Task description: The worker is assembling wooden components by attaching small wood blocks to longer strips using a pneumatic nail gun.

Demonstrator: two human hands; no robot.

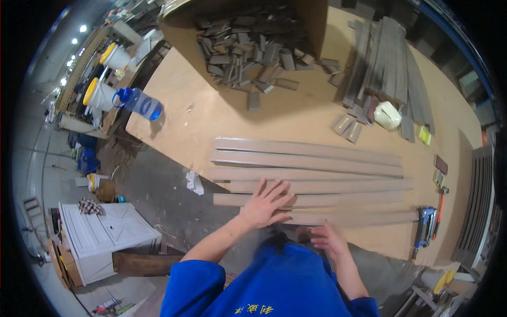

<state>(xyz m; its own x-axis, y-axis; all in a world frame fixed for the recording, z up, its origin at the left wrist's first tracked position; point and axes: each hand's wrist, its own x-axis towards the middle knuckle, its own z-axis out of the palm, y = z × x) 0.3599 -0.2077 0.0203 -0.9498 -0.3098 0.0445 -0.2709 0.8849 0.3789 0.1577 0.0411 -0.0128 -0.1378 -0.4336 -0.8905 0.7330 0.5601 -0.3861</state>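
Nearest: blue shirt (253,285), then both hands at the near side of the bench (174,105). Left hand (266,203) is spread palm-down over the lower strips (348,186), pressing or steadying, not gripping. Right hand (330,240) is apart from it, at the front edge of the near strip (354,217); it's blurred, so can't tell if it touches or pinches anything. Strips lie side by side across the bench, roughly parallel; the near one is slightly skewed, right end at the blue tool (425,227). Step in hand looks like lining up or checking the near strip against the row. Next move likely calls for a light, even push along its length, keeping its neighbours put and its right end clear of the tool. Hard to make out: near strip's left end is behind the left hand; something brownish under the bench edge by the right hand is too smeared to name. Contact between strip end and tool: can't tell. Carton (185,47) of offcuts (243,47) is cut off at the top; lower parts of the strip pile (388,63) are buried.
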